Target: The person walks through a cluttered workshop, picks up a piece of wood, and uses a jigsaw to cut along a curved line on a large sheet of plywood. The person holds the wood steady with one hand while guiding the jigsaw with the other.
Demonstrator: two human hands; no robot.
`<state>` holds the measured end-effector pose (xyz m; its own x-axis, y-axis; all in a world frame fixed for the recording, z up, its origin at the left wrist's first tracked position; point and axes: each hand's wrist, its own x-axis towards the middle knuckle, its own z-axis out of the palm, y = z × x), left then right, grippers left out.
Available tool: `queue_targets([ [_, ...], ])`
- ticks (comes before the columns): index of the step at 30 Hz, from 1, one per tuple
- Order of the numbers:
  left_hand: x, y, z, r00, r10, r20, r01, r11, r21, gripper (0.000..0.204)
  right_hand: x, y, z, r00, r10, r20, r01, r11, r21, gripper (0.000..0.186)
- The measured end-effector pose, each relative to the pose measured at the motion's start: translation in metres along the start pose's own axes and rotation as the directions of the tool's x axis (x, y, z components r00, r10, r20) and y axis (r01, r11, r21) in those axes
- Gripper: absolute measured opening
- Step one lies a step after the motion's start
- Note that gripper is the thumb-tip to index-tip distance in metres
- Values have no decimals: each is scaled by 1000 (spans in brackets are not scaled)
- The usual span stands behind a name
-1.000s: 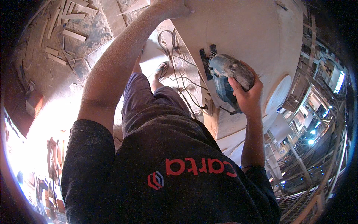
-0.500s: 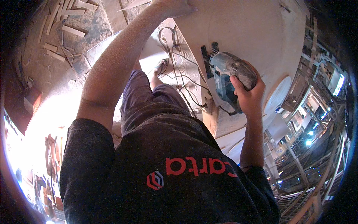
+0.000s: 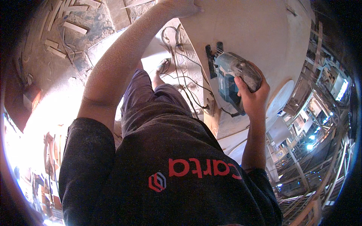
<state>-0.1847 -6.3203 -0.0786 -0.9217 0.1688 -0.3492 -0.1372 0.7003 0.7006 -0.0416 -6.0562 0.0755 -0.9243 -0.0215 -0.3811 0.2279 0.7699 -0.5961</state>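
Note:
My right hand (image 3: pixel 252 88) is wrapped round the dusty top handle of a teal and grey jigsaw (image 3: pixel 229 77), whose dark base plate rests near the left edge of a large pale wooden board (image 3: pixel 260 30). At the top of the view my left hand (image 3: pixel 186 8) lies on the board near its edge, fingers partly visible and apart. A dark cord runs from the back of the jigsaw. The blade's tip is hidden.
Cords (image 3: pixel 183 77) loop over the dusty floor beside my foot (image 3: pixel 163 67). Several wood offcuts (image 3: pixel 75 27) lie at upper left. A round pale panel (image 3: pixel 279 98) stands right of the board. Long strips and frames (image 3: pixel 309 173) crowd the right side.
My right hand and the jigsaw have shifted slightly to the right relative to the view, as has the board. My left hand has moved a little to the right in the view too.

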Motion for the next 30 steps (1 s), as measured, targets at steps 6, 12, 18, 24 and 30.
queue_targets([
  [6, 5, -2, 4, 1000, 13, 1, -13, 1000, -20, 54, 1, -5, 1, 1000, 17, -5, -17, 1000, 8, 52],
  [12, 3, -3, 5, 999, 28, -31, -28, 999, -19, 51, 4, -3, 1, 1000, -1, 2, 1, 1000, -2, 51],
  [18, 1, 0, 1, 999, 36, -33, -37, 999, -19, 51, 5, -16, 3, 993, 116, 0, -116, 990, 78, 49],
  [24, 2, 1, 0, 999, 40, -9, -40, 999, -11, 53, 6, -16, 3, 991, 135, -3, -135, 986, 94, 51],
  [30, 3, -2, 5, 997, 56, -52, -56, 998, -1, 54, 10, -12, 3, 1000, 29, -9, -28, 999, 39, 46],
])
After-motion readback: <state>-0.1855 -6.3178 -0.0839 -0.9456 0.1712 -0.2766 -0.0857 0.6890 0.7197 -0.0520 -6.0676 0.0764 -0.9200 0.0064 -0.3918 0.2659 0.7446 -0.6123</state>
